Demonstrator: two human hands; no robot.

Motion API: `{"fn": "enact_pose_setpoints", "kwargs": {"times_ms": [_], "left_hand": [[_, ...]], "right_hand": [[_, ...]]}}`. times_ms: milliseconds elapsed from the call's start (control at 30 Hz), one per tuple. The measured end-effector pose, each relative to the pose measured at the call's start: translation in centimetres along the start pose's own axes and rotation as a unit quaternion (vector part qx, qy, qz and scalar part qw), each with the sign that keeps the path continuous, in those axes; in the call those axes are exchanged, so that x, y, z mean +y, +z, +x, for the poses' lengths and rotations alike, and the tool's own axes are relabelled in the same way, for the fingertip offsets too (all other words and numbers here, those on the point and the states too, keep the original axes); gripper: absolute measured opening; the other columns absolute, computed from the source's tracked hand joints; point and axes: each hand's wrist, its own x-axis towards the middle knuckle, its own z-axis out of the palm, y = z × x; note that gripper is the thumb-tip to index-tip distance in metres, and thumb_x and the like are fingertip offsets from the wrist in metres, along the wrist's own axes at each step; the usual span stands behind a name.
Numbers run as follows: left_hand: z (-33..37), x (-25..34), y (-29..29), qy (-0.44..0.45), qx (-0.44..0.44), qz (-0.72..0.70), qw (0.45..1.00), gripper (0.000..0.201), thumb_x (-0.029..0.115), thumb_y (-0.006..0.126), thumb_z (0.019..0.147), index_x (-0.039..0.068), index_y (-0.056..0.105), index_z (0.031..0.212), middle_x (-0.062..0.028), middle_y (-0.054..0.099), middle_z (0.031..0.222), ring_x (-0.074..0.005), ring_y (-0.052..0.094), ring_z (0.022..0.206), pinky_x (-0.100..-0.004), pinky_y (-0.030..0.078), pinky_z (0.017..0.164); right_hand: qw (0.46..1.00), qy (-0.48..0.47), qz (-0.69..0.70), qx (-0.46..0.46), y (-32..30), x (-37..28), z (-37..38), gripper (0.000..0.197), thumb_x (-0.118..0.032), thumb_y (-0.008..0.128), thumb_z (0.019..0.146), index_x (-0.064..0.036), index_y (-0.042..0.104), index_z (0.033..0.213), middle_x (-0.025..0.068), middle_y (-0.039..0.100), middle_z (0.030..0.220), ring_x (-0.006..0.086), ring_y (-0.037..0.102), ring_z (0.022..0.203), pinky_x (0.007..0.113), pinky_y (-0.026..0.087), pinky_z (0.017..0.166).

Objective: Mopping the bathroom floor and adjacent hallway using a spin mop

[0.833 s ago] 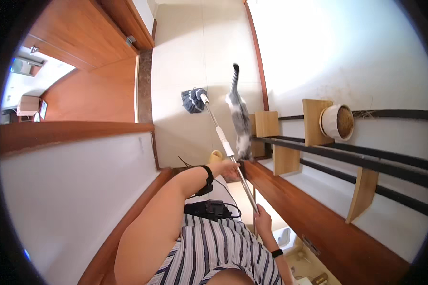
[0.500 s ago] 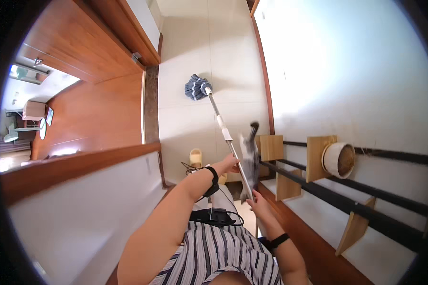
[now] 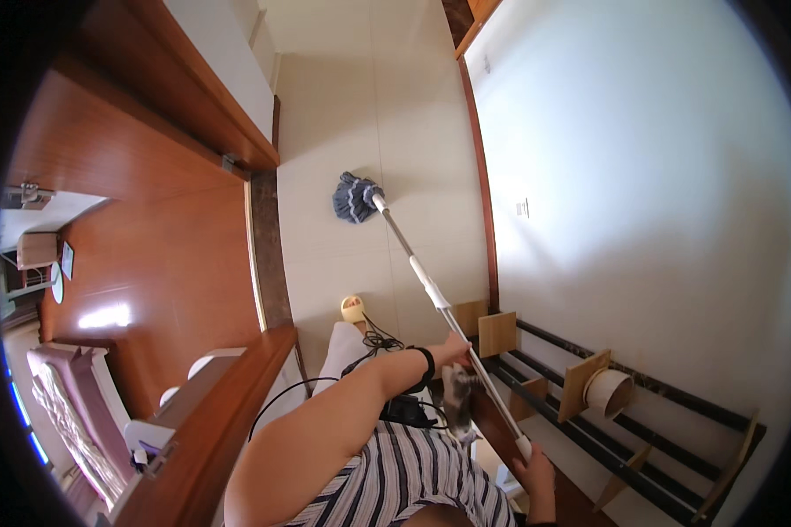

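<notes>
broadly, the pale tiled floor (image 3: 330, 97) runs between a dark stone strip (image 3: 271, 237) on the left and brown skirting (image 3: 485, 184) on the right, with room on both sides of the mop's head. a wooden-boarded rack (image 3: 574, 386) stands close along the right of the shaft. the mop (image 3: 428, 286) slants forward and left, its head resting on the floor. a grey-and-white cat (image 3: 457, 395) is between shaft and left forearm. the left hand (image 3: 453, 350) curls its fingers around the shaft; the right hand (image 3: 536, 472) has its fingers wrapped near the upper end.
</notes>
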Motion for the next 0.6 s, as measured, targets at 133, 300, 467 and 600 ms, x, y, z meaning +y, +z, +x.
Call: {"fn": "enact_pose_setpoints", "kwargs": {"times_ms": [133, 300, 467, 600], "left_hand": [[0.8, 2.6, 1.1, 0.009, -0.109, 0.055, 0.992, 0.015, 0.013, 0.051, 0.077, -0.001, 0.048, 0.081, -0.0189, 0.055, 0.072, -0.0338, 0.058, 0.068, -0.0438, 0.050, 0.056], [4.2, 6.7, -7.8, 0.187, -0.211, 0.231, 0.931, 0.019, 0.019, 0.062, 0.069, 0.007, 0.054, 0.081, -0.0106, 0.056, 0.071, -0.0256, 0.058, 0.067, -0.0330, 0.049, 0.059], [0.9, 22.0, -9.1, 0.113, -0.101, 0.090, 0.984, 0.036, 0.019, 0.057, 0.075, 0.004, 0.041, 0.103, -0.0128, 0.053, 0.090, -0.0262, 0.058, 0.072, -0.0348, 0.051, 0.059], [-4.1, 32.8, -8.0, 0.080, -0.128, 0.097, 0.984, 0.034, 0.022, 0.053, 0.078, 0.000, 0.040, 0.102, -0.0162, 0.050, 0.092, -0.0273, 0.058, 0.067, -0.0354, 0.051, 0.057]], "right_hand": [[0.992, 0.033, 0.118, 0.036, -2.7, 0.1, -3.2, 0.045, -0.029, 0.056, 0.075, -0.0061, 0.042, 0.111, 0.0197, 0.058, 0.087, 0.0364, 0.055, 0.079, 0.041, 0.043, 0.067], [0.978, -0.026, 0.195, -0.067, -1.7, -6.1, 0.9, 0.052, -0.033, 0.054, 0.079, -0.0091, 0.034, 0.121, 0.0166, 0.054, 0.102, 0.0319, 0.055, 0.085, 0.038, 0.043, 0.071], [0.901, -0.094, 0.410, -0.106, -2.5, -13.7, 10.0, 0.044, -0.023, 0.055, 0.079, -0.0022, 0.036, 0.114, 0.0107, 0.053, 0.081, 0.0156, 0.051, 0.060, 0.030, 0.043, 0.052], [0.889, -0.180, 0.413, -0.087, -11.9, -22.8, 15.8, 0.030, -0.021, 0.051, 0.082, -0.0028, 0.037, 0.101, 0.0037, 0.045, 0.053, 0.0122, 0.045, 0.041, 0.026, 0.037, 0.036]]}}
